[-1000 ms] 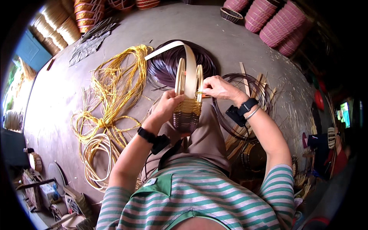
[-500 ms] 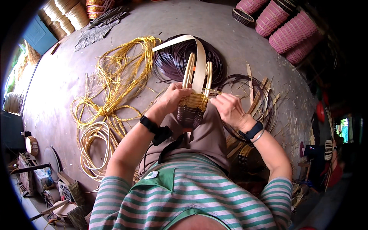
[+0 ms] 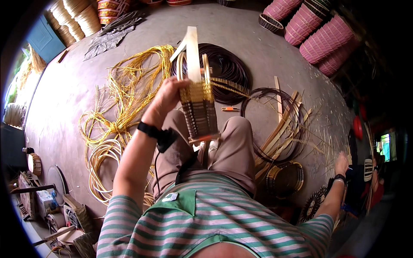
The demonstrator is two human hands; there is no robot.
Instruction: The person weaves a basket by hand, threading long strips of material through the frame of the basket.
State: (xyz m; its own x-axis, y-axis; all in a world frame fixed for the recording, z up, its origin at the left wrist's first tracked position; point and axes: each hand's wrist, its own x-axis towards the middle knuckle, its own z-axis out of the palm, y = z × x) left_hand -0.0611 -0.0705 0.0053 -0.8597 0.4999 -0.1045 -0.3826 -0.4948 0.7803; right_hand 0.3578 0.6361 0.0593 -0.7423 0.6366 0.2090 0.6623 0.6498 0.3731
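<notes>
My left hand (image 3: 172,92) is closed around the upper left edge of a partly woven basket (image 3: 200,114), banded gold above and dark brown below. Pale cane loops rise from the top of the basket, and a flat cream strip (image 3: 193,56) sticks up between them and folds over. The basket is held up above my knees, tilted toward me. Far out to the right, my right hand (image 3: 341,163) is stretched away from the basket, over the floor beside loose straw. Its fingers are too small and unclear to show whether they hold anything.
Gold strands (image 3: 142,77), pale cane (image 3: 105,167) and a dark coil (image 3: 223,60) lie on the floor. A small orange tool (image 3: 230,109) is beyond my knees. Wooden slats (image 3: 282,122) and a round woven ring (image 3: 285,180) lie right. Pink baskets (image 3: 320,43) are stacked far right.
My right hand has left the basket's right side and swung far out to the right. My left hand has raised the basket and shifted it left and away, showing more of its brown part.
</notes>
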